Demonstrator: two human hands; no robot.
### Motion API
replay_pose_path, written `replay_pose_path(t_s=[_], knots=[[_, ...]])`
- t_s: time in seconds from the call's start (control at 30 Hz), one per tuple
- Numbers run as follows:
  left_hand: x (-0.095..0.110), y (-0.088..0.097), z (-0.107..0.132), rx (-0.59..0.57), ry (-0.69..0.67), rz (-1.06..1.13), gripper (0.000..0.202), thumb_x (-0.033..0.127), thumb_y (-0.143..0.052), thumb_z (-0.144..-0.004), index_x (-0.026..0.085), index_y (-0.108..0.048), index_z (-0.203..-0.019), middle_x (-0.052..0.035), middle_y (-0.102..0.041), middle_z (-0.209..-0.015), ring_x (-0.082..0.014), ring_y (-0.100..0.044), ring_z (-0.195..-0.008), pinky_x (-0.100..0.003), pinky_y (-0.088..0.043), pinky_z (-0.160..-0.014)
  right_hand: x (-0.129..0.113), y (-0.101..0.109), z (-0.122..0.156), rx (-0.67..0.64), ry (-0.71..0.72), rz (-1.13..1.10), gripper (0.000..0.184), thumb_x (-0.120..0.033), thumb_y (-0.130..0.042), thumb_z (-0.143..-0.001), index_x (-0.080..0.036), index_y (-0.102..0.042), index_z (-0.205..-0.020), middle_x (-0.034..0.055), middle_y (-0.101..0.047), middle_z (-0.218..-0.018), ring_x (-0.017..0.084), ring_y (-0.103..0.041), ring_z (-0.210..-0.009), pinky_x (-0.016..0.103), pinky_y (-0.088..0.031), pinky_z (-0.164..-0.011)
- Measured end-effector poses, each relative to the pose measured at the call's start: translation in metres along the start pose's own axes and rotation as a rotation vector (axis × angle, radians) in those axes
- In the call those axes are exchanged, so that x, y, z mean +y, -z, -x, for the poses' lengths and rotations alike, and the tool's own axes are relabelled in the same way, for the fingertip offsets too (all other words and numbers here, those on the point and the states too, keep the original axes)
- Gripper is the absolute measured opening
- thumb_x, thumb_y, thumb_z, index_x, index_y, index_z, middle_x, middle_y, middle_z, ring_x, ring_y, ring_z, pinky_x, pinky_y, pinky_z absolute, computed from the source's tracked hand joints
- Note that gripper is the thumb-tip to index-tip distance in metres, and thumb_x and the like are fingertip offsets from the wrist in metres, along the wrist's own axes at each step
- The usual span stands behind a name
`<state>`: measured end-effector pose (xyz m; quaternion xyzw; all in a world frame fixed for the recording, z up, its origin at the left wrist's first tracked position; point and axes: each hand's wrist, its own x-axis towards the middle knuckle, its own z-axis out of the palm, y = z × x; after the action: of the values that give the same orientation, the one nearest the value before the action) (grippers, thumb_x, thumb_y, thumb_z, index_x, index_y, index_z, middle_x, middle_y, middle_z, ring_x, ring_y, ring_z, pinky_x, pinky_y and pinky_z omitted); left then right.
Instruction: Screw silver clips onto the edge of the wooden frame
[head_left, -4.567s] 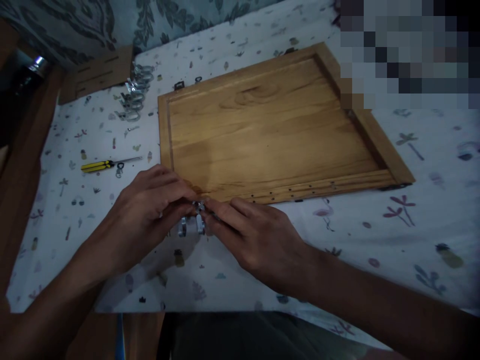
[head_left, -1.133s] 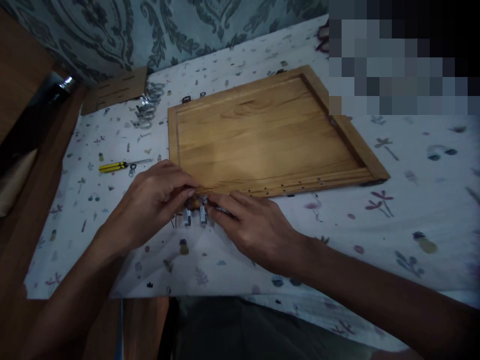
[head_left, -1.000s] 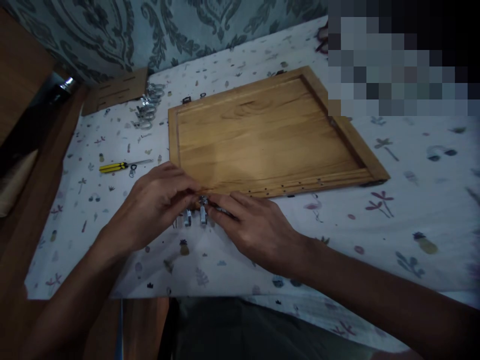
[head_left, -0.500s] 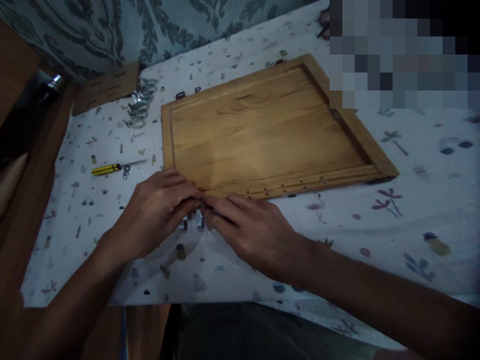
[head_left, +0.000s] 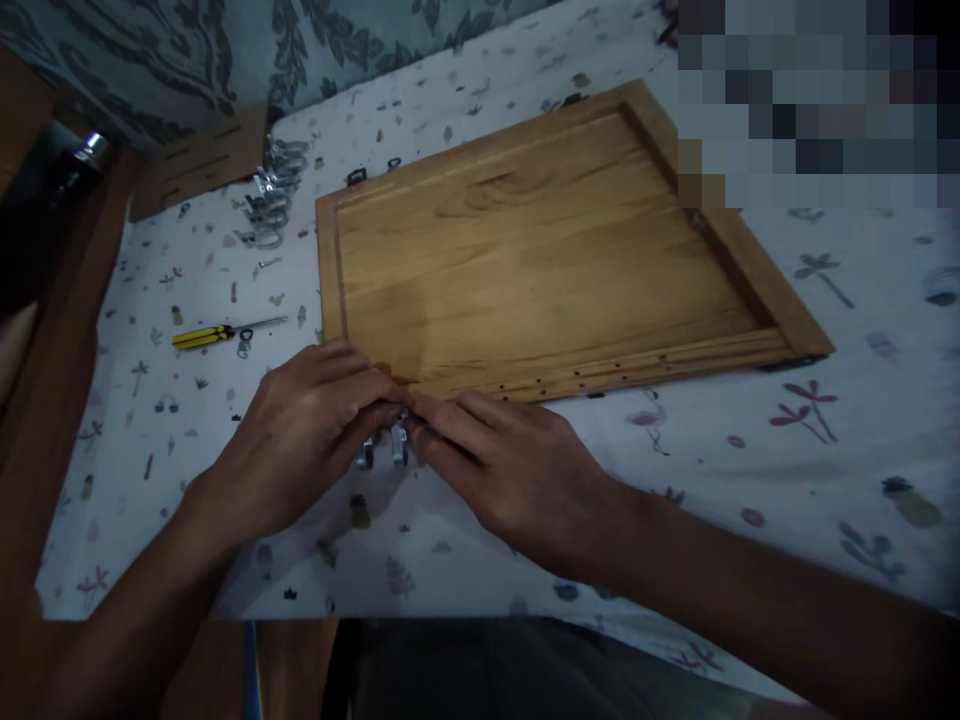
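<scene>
Two hands meet at the near left corner of the wooden panel [head_left: 540,250], which lies flat on a patterned tablecloth [head_left: 750,450]. The left hand [head_left: 300,440] comes in from the left of that corner and the right hand [head_left: 517,470] from along the panel's near rail. Their fingertips close together on a small metal fitting [head_left: 382,447]. Both hands pinch it tightly, thumbs and forefingers drawn in, with nothing else in either hand.

The fitting sits just off the near rail, touching it or very nearly so; the fingers hide the exact contact. Only two bright lugs show below the fingertips. They stand side by side on a line parallel to the rail, and each points away from the panel toward the person. The top of the fitting is covered, so its full shape cannot be told. Neither hand is nearer to it than the other, since both grip it from opposite sides.

A row of small holes [head_left: 600,368] runs along the near rail to the right of the hands. A yellow-handled screwdriver [head_left: 217,332] lies left of the panel, well apart from the hands. Beyond the panel's far left corner sit a heap of shiny metal fittings [head_left: 270,195] and a piece of cardboard [head_left: 199,160].
</scene>
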<state>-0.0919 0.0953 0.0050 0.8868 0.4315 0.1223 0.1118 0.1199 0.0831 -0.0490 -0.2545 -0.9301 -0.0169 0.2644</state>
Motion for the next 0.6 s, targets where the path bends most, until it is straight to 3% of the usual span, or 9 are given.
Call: replay_pose_path(t_s=[0.13,0.33,0.6], knots=[[0.0034,0.0011,-0.0009,-0.023,0.036,-0.030,0.014,0.023,-0.048,-0.097,0.020,-0.059,-0.090,-0.0014,-0.062,-0.084,-0.0161,-0.055,-0.083,-0.030,-0.043,-0.072,-0.0005,0.0016,-0.0001,-0.026,-0.001,0.006,0.019,-0.013,-0.053,-0.093,-0.008,-0.067,-0.104,0.0134,-0.068,-0.122,0.023,-0.063,-0.091,0.032,-0.050,-0.063],[0.0038,0.0083,0.0005,-0.020,0.032,0.102,0.007,0.022,-0.054,-0.095,0.024,-0.060,-0.095,0.0002,-0.063,-0.086,-0.0144,-0.057,-0.083,-0.028,-0.044,-0.071,-0.0003,0.0019,-0.0009,0.000,0.009,0.004,0.021,-0.011,-0.053,-0.092,-0.007,-0.068,-0.106,0.0128,-0.070,-0.117,0.024,-0.064,-0.091,0.032,-0.051,-0.063],[0.0025,0.0080,0.0018,-0.056,0.044,0.113,0.007,0.022,-0.055,-0.095,0.023,-0.061,-0.092,0.0026,-0.062,-0.083,-0.0120,-0.055,-0.081,-0.026,-0.042,-0.071,0.0001,0.0000,-0.0010,-0.008,-0.007,-0.005,0.021,-0.013,-0.050,-0.094,-0.009,-0.068,-0.105,0.0116,-0.070,-0.116,0.023,-0.063,-0.090,0.031,-0.049,-0.060]])
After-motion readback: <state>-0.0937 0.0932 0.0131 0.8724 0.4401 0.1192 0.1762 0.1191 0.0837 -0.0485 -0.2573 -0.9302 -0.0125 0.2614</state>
